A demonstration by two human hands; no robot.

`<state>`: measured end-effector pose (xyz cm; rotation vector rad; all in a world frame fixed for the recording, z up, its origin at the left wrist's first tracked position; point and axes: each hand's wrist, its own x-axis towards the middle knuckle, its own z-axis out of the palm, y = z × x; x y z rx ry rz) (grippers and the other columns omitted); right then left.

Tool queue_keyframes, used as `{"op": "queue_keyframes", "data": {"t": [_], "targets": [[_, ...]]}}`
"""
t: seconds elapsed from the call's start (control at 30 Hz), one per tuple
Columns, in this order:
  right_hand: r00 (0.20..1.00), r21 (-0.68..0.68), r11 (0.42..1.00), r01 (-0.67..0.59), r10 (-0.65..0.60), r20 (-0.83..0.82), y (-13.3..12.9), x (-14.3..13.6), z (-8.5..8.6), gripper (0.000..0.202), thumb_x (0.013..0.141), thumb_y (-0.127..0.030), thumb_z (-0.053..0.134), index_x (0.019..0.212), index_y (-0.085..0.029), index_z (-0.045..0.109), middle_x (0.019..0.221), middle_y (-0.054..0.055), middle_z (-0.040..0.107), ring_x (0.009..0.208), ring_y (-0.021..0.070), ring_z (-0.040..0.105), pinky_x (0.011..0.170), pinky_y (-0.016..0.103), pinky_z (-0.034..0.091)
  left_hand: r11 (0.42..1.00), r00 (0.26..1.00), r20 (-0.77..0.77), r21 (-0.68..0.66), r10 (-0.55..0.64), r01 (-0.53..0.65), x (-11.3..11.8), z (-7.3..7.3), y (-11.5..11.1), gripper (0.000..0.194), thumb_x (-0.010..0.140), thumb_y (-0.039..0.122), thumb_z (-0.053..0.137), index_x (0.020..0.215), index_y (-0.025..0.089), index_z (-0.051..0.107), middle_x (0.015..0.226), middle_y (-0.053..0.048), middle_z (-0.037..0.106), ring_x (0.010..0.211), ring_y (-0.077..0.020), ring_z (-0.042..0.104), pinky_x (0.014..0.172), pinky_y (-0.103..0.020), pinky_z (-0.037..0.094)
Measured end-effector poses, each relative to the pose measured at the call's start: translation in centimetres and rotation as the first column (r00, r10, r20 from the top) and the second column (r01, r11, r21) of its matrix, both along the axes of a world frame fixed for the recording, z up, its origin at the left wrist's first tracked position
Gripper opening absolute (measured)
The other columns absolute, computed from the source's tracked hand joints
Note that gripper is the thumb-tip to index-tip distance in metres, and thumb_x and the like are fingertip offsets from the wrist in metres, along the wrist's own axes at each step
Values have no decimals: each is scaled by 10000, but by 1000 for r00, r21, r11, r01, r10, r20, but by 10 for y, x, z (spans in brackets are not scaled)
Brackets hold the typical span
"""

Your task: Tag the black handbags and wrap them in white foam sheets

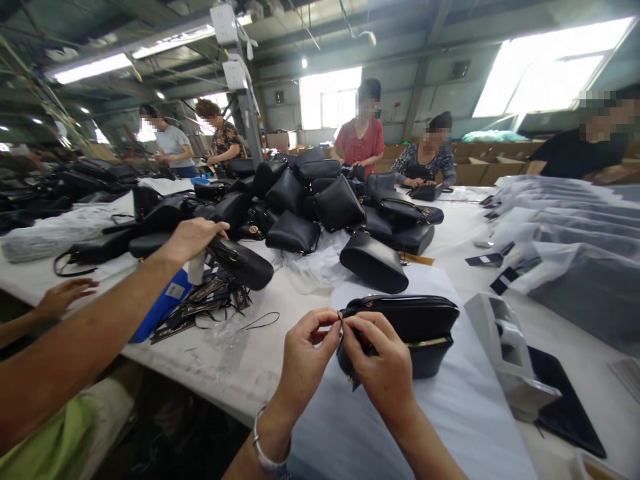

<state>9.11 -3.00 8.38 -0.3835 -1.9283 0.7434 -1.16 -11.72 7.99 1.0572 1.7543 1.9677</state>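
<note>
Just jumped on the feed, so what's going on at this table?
A person's left hand and right hand pinch a small dark piece, too small to identify, by the end of a black bag on a white sheet. To the left, a co-worker's hand grips another black bag near a heap of tags. More bags are piled beyond.

Head view: from above the table (263, 357), facing forward and down
Left hand (309, 360), right hand (384, 353): close, low centre
Bag heap (289, 192): farther, mid-frame
Windows (545, 77): far, top
</note>
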Motion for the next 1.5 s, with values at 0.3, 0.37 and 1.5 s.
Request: {"op": "queue_keyframes", "data": {"t": [0.3,0.37,1.5], "targets": [[999,-38,999,35,-36,-15,-1,0,2,70,900,-178,646,915,-211,705,905,24,651,801,141,634,747,245,520,1000,998,-57,-16,24,-25,-1,-1,-2,152,913,307,648,961,194,737,1053,-56,713,936,-188,691,806,-286,599],[999,-57,998,37,-37,-9,-1,1,2,64,899,-191,650,912,-217,708,911,22,656,804,144,637,745,249,520,1000,999,-49,-16,12,-13,-2,-1,-2,148,914,304,645,955,194,736,1053,-56,712,929,-184,690,806,-286,597],[950,141,984,-112,64,307,2,49,9,419,922,-95,479,1281,-264,612,1441,87,507,1275,215,555,1024,327,524,828,522,647,486,-556,279,-30,-1,-2,242,803,239,764,1032,218,687,797,31,605,842,-106,625,942,-290,500]]}}
